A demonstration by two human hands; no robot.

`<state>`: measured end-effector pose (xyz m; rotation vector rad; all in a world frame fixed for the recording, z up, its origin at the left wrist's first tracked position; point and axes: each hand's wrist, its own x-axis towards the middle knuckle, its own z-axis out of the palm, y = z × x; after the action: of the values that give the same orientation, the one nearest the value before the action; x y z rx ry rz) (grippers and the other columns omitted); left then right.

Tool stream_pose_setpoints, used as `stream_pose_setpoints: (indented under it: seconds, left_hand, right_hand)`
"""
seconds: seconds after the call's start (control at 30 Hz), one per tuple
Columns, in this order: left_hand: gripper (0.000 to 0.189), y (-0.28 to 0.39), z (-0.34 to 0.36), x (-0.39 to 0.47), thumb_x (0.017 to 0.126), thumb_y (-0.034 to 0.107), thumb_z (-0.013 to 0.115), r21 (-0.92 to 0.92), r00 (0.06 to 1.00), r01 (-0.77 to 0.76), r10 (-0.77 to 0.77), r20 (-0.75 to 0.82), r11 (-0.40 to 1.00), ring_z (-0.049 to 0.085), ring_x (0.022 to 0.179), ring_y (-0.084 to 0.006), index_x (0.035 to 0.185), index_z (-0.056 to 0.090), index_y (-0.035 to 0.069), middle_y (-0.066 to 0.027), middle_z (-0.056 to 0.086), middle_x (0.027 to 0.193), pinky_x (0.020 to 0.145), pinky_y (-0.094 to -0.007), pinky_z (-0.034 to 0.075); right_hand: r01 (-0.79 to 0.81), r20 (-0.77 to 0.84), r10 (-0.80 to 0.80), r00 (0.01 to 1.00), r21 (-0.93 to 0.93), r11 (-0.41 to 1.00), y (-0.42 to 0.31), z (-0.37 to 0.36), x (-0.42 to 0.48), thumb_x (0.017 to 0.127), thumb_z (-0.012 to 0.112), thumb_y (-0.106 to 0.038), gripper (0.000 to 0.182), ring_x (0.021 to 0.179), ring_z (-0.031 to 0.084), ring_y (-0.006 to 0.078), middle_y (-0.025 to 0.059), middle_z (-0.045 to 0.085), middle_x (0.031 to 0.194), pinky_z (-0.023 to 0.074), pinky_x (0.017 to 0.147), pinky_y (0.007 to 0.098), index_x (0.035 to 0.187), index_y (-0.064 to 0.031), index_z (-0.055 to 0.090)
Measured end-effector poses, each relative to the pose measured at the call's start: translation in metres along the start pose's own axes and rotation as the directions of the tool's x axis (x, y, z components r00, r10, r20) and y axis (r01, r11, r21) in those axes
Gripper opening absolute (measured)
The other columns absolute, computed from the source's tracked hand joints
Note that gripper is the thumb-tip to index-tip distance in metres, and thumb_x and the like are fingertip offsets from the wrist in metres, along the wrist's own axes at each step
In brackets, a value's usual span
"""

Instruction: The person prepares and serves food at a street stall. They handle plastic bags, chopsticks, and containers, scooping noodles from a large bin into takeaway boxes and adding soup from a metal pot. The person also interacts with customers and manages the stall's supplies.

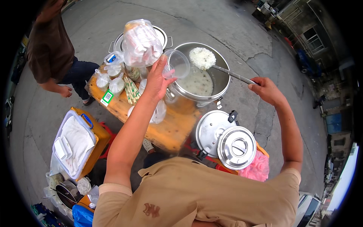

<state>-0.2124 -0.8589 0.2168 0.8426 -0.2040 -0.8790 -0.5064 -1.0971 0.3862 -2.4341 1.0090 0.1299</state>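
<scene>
My right hand [268, 90] grips the metal handle of a ladle [231, 73], whose bowl is heaped with thick white porridge [202, 58] with darker bits. The ladle is held over a large stainless steel pot [222, 81]. More pale, watery porridge [195, 83] lies inside that pot. With its fingers and thumb around the side, my left hand [158, 81] holds a clear plastic cup [181, 64] at the pot's left rim. The cup looks see-through, its mouth turned towards the ladle. Part of the cup's near side is hidden by my fingers.
A wooden table [170, 136] carries a stuffed plastic bag [141, 45], bagged tubs [116, 86], wrapped chopsticks [131, 90] and a printed code card [107, 97]. Metal lids [236, 147] rest at right above a pink bag [256, 167]. A lined crate [76, 142] stands left; a person [54, 48] is beyond.
</scene>
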Motion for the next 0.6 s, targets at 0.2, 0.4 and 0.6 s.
stream_pose_setpoints:
  seconds: [0.2,0.4,0.6]
  left_hand:
    - [0.102,-0.02,0.032,0.036,0.085,0.064,0.073,0.029,0.999,0.041,-0.041,0.006,0.999,0.032,0.143,-0.0437,0.157,0.026,0.01,-0.0178,0.023,0.158,0.107,-0.0612,0.041]
    - [0.106,-0.051,0.064,0.067,0.085,0.07,0.069,-0.051,0.983,0.184,-0.185,-0.012,0.982,0.028,0.146,-0.0456,0.158,0.021,0.011,-0.0153,0.023,0.16,0.113,-0.0655,0.034]
    - [0.105,-0.08,0.066,0.095,0.085,0.077,0.062,-0.188,0.979,0.201,-0.19,0.074,0.961,0.031,0.147,-0.0401,0.158,0.024,0.012,-0.0151,0.027,0.161,0.115,-0.063,0.032]
  right_hand:
    - [-0.025,-0.048,0.024,0.999,-0.029,0.999,-0.017,-0.045,-0.013,0.096,0.067,-0.027,0.033,0.069,0.047,0.0108,-0.0005,0.056,0.076,0.0379,0.062,0.0305,0.113,0.0013,0.07]
    - [-0.018,-0.094,0.013,0.996,-0.054,0.998,-0.028,-0.062,-0.021,0.096,0.068,-0.025,0.031,0.066,0.046,0.0108,-0.0002,0.054,0.073,0.0367,0.06,0.0317,0.112,0.0012,0.07]
    - [0.068,-0.215,-0.116,0.97,-0.22,0.973,-0.046,-0.047,-0.028,0.094,0.067,-0.02,0.029,0.064,0.051,0.0168,0.01,0.057,0.072,0.0406,0.061,0.036,0.113,0.0026,0.068]
